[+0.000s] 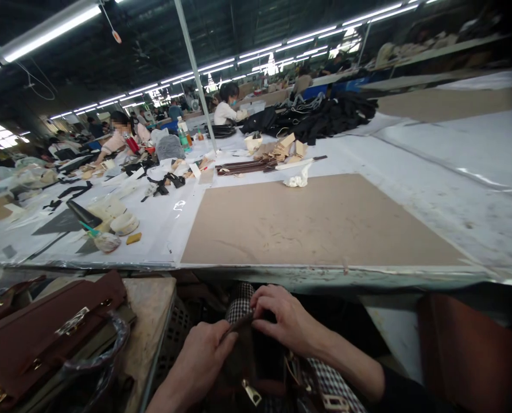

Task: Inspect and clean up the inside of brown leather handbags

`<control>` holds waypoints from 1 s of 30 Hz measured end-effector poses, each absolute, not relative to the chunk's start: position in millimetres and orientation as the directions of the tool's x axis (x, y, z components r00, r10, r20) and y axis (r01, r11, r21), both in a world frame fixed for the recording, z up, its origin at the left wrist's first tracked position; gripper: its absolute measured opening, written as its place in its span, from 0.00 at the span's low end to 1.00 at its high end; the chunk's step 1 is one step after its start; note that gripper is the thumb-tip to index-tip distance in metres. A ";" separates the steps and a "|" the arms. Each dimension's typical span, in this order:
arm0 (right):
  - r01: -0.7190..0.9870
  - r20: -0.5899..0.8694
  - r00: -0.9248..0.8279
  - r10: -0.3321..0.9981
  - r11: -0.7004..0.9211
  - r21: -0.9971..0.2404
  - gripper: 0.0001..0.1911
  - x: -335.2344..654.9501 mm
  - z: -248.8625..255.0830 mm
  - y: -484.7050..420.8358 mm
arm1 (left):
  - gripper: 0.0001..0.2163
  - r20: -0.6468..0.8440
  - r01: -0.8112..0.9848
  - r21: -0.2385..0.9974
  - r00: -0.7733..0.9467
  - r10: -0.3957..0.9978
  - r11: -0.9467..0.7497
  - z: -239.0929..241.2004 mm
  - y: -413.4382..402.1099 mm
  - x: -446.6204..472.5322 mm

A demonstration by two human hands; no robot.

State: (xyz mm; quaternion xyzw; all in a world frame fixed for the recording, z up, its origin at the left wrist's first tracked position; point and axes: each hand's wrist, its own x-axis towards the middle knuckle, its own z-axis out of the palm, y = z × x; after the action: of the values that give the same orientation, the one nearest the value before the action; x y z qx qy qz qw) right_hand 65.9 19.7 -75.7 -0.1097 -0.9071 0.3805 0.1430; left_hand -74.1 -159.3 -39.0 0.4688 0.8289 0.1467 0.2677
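Note:
A dark brown handbag (235, 376) with gold-coloured metal fittings rests on my lap, over black-and-white checked cloth. My left hand (205, 357) pinches the bag's top edge between thumb and fingers. Just to the right, my right hand (284, 321) has its thumb and fingertips closed on the same edge, with the fingers curled. Below my hands hangs a gold metal tab (251, 393). The bag's lower part runs out of view, and its inside is dark.
The worktable (411, 172) edge runs in front, bearing a beige board (307, 223) and a crumpled white piece (298, 176). Glue-stained pots (124, 222) stand left. Reddish-brown handbags (36, 321) lie at lower left; a brown leather item (466, 350) is at right. Other people sit farther back.

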 end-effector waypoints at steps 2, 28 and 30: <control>0.056 0.167 -0.949 0.267 0.665 -0.745 0.09 69.3 -74.6 24.6 | 0.15 -0.309 0.712 0.476 -0.413 0.857 0.515 -42.6 -160.0 -74.7; 0.086 0.215 -0.930 0.298 0.746 -0.660 0.04 76.7 -91.6 45.4 | 0.18 -0.390 0.570 0.659 -0.298 0.871 0.490 -51.9 -173.2 -81.5; 0.119 0.194 -0.930 0.312 0.754 -0.646 0.04 75.3 -91.6 43.9 | 0.17 -0.393 0.568 0.671 -0.273 0.878 0.476 -47.4 -171.9 -82.6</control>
State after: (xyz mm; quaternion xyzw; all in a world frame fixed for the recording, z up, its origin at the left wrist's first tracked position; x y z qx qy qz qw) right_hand 75.3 43.9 -91.6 -0.1164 -0.9250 0.3306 0.1465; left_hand -82.6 -171.9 -47.4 0.4690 0.7711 0.2045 0.3790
